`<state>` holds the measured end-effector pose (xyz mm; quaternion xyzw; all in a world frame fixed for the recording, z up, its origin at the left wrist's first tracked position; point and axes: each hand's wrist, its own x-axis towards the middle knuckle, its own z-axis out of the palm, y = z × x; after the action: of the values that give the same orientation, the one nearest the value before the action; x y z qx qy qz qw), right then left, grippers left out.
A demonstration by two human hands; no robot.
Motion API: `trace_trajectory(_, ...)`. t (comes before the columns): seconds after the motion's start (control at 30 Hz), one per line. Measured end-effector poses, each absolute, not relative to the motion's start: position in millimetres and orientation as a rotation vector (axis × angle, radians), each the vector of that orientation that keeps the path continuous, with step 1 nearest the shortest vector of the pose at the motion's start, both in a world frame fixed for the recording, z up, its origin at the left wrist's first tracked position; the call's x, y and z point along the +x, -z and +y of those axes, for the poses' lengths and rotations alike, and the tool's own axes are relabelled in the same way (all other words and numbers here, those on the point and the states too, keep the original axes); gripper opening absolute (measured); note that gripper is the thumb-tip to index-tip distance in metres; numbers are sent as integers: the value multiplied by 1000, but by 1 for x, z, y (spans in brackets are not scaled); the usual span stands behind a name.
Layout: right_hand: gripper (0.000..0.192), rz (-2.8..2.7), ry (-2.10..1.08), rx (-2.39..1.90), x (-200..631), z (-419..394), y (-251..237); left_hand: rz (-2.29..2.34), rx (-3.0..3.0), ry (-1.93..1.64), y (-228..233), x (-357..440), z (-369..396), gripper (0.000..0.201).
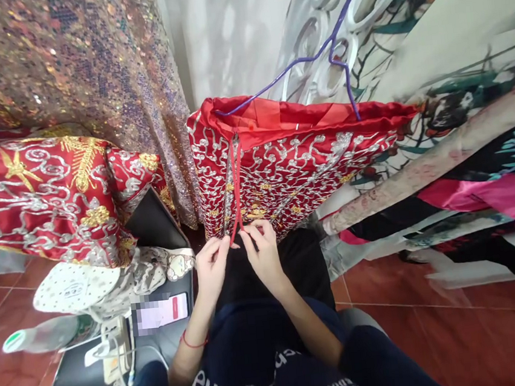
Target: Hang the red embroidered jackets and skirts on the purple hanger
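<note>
The left hand (213,263) and right hand (263,254) each pinch a strand of red ribbon (237,186), which hangs down a silver-embroidered red garment (291,168) on a purple hanger (303,60).

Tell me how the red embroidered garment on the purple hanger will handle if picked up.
The red embroidered garment will probably be floppy: its top edge creases in loose folds. That edge looks glossy, so it may feel slippery. The dense silver and gold decoration likely adds weight and some stiffness.
</note>
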<state>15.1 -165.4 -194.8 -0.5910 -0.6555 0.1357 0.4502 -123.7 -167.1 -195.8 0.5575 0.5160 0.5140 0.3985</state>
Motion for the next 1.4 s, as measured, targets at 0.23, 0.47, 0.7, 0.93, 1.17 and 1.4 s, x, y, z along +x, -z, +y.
trace_trajectory(0.23,30,-2144,-202,-1344,2,-158,207,1268,1107,-1397,200,-119,-165,34)
trace_trajectory(0.47,27,-2372,-244,-1132,1,-165,196,1193,1023,-1414,188,-125,-162,41)
trace_trajectory(0.7,26,-2300,-170,-1231,20,-181,170,1231,1044,-1463,191,-128,-163,34)
trace_trajectory(0.93,22,-2413,-127,-1062,36,-196,143,1269,1132,-1437,190,-127,-167,34)
trace_trajectory(1.17,17,-2379,-35,-991,20,-203,147,1113,1051,-1334,189,-119,-175,50)
trace_trajectory(1.4,20,-2172,-88,-1031,17,-200,148,1122,783,-1463,191,-121,-169,46)
